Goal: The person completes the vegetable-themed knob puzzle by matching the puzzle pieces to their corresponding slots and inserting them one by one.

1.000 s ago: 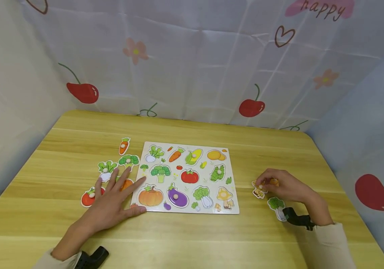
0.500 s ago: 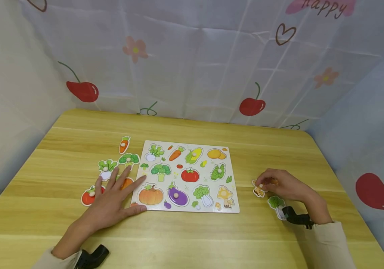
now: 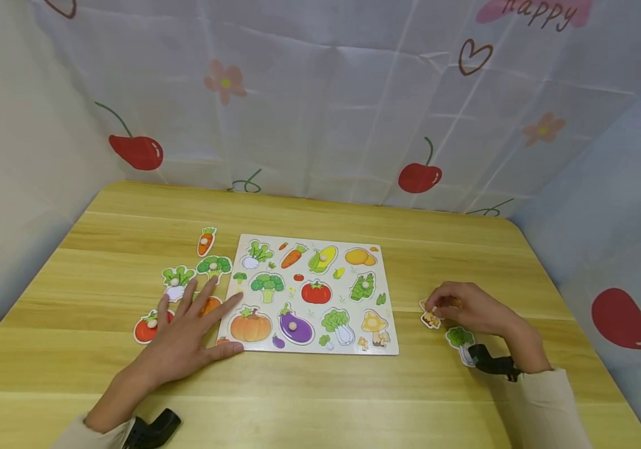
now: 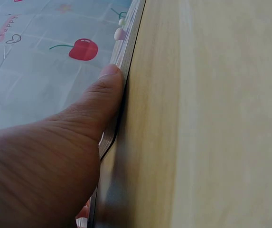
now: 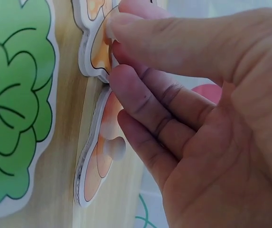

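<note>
Pinches the mushroom piece [image 3: 430,320] by its knob with the thumb and a finger of the right hand [image 3: 474,308]. Has it well over to the right of the puzzle board [image 3: 341,290], by the table [image 3: 320,399]; cannot tell if flat down or lifted a bit. Has an orange piece [image 5: 100,156] with a round knob just beside it, and a leafy green piece [image 3: 459,340] near the right wrist. Spreads the left hand [image 3: 183,340] wide, gripping nothing, with thumb and pointing finger touching the board's left side. Covers part of a pumpkin-coloured piece [image 3: 212,305] with that hand. Has tomato [image 3: 146,329], turnip [image 3: 174,292] and broccoli [image 3: 214,269] pieces close by the fingertips, with a carrot piece [image 3: 206,243] farther up.
</note>
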`<state>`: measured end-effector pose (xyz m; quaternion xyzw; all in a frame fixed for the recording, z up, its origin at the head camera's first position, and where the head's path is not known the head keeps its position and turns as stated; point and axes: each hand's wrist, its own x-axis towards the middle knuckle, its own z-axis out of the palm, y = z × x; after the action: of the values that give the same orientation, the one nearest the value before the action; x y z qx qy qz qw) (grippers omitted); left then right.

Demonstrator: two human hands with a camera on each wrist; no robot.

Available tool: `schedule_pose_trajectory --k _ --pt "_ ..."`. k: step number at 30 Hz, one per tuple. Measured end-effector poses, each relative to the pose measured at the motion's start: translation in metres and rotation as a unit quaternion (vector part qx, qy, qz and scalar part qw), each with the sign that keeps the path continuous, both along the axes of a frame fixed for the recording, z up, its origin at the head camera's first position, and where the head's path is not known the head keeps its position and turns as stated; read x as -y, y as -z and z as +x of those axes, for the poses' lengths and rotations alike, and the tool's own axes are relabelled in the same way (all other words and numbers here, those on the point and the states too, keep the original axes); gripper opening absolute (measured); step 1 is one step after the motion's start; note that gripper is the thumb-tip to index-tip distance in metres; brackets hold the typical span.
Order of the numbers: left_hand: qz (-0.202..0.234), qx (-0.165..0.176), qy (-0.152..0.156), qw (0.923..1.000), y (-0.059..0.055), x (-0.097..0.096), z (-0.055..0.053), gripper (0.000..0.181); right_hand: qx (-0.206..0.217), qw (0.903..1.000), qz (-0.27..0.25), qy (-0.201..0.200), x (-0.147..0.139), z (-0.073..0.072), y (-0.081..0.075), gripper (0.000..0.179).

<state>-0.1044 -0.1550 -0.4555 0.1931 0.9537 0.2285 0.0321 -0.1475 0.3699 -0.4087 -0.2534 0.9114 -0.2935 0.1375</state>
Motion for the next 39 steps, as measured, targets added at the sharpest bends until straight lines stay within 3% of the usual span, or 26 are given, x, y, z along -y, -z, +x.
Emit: schedule_pose_trajectory --k 10,23,39 --pt "-0.001 -0.009 0.004 0.9999 -0.002 0.000 0.000 0.080 -0.013 0.9998 0.017 0.006 0.001 -0.002 0.003 0.014" --pt "0.000 -0.003 0.003 1.0000 0.001 0.000 0.000 0.080 -0.066 0.9976 0.018 -0.011 0.012 -0.002 0.002 0.015" --pt "0.001 -0.010 0.006 0.9999 -0.002 0.001 0.000 0.080 -0.062 0.9975 0.035 0.000 0.027 -0.007 -0.007 0.017"
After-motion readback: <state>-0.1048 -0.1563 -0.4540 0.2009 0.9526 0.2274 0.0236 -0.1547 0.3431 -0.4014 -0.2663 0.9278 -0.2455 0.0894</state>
